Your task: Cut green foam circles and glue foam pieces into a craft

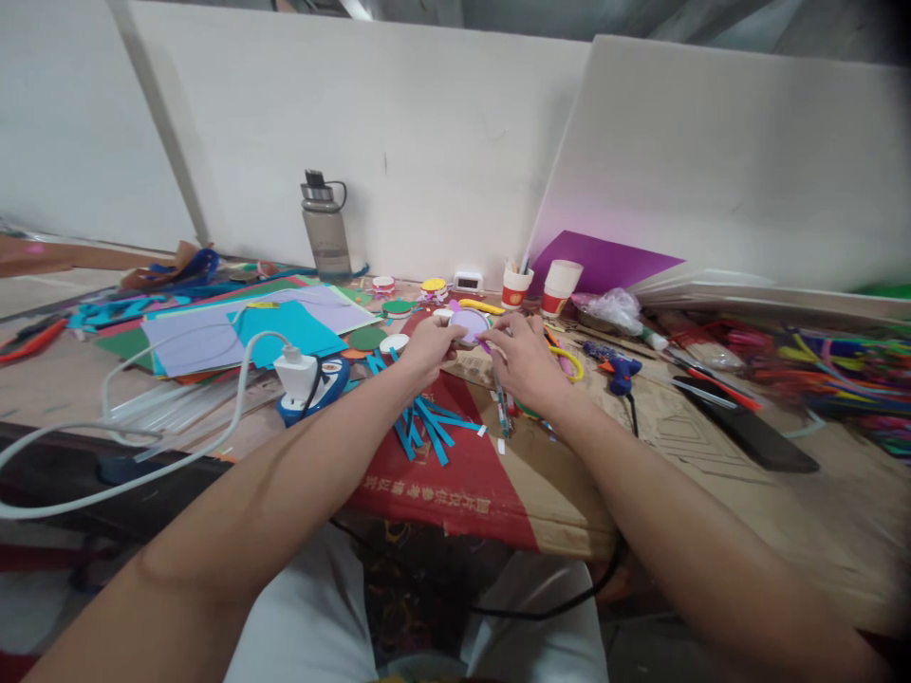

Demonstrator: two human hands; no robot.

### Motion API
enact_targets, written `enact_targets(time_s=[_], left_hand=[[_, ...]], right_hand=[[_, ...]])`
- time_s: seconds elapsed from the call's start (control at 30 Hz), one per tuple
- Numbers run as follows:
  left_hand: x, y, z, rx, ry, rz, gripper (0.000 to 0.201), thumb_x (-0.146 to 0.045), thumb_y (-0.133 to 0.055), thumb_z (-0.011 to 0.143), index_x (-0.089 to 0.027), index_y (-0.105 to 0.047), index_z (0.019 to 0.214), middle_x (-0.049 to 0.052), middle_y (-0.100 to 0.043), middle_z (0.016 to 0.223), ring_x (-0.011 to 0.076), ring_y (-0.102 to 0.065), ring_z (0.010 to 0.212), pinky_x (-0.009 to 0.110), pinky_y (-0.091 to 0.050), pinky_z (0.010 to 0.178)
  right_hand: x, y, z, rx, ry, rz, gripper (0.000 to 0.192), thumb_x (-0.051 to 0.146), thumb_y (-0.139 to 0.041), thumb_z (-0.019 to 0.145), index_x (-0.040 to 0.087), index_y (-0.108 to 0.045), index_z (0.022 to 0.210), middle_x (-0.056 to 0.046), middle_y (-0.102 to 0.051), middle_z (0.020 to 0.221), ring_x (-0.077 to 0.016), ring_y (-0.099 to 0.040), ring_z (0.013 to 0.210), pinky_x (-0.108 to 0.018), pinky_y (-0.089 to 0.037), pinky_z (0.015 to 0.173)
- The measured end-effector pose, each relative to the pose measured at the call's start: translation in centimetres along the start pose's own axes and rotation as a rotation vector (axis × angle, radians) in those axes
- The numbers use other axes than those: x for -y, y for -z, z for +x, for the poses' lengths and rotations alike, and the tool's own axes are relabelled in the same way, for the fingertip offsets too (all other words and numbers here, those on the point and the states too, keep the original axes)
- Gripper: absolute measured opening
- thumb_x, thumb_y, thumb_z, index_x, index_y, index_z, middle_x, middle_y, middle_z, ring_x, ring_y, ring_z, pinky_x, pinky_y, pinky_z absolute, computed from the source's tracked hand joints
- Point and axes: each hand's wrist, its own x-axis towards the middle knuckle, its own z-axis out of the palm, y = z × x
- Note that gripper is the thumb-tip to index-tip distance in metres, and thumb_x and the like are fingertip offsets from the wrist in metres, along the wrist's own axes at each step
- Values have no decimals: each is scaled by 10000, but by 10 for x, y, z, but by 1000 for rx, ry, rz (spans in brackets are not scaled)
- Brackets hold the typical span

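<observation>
My left hand (pixel 431 347) grips the left edge of a round lilac paper disc (pixel 470 325) above the cardboard-covered table. Bent over the disc's right side is my right hand (pixel 525 360), its fingertips pinched at the rim by a small purple strip. Whether that strip is fixed to the disc I cannot make out. Under my wrists lie several blue paper strips (pixel 429 429), fanned out. A pen (pixel 502 413) lies below my right hand, with small white scraps beside it. Yellow-handled scissors (pixel 569 364) are partly hidden behind that hand.
Coloured paper sheets (pixel 192 337) and a power strip with a white plug (pixel 303 379) occupy the left. At the back stand a water bottle (pixel 325 228) and paper cups (pixel 560 287). A glue gun (pixel 618 368) and a black-handled knife (pixel 747 427) lie right, near pipe cleaners (pixel 846 365).
</observation>
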Motion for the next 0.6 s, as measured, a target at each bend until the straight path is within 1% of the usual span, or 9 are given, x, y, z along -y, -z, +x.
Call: enact_targets(time_s=[0.2,0.4,0.47,0.6], left_hand=[[-1,0,0,-7,-26,-16,132,-77,-614,658,-146,-554,753,10,-622,608,100,-603,505,181,-289,415],[2,2,2,19,-81,42,126,-100,-645,640,-147,-562,723,-5,-599,603,78,-555,478,182,-321,426],[1,3,2,35,-74,46,132,-110,-643,639,-155,-553,725,-3,-606,608,88,-577,489,184,-310,420],[-2,4,2,36,-48,28,131,-113,-611,647,-161,-536,742,7,-626,620,103,-619,524,180,-275,410]], right_hand=[[-1,-3,0,-20,20,-16,326,160,-465,887,211,-712,1095,-138,-565,1139,-303,-410,1007,-478,-396,891],[1,-2,1,-36,4,-8,306,148,-465,881,221,-719,1034,-126,-579,1126,-302,-428,1027,-477,-381,900],[-2,2,3,-90,-19,48,303,144,-458,882,228,-714,1020,-116,-587,1104,-290,-452,1026,-461,-386,904],[-18,16,9,-261,-117,165,276,162,-454,885,223,-687,1019,-101,-613,1039,-264,-519,1020,-438,-402,907]])
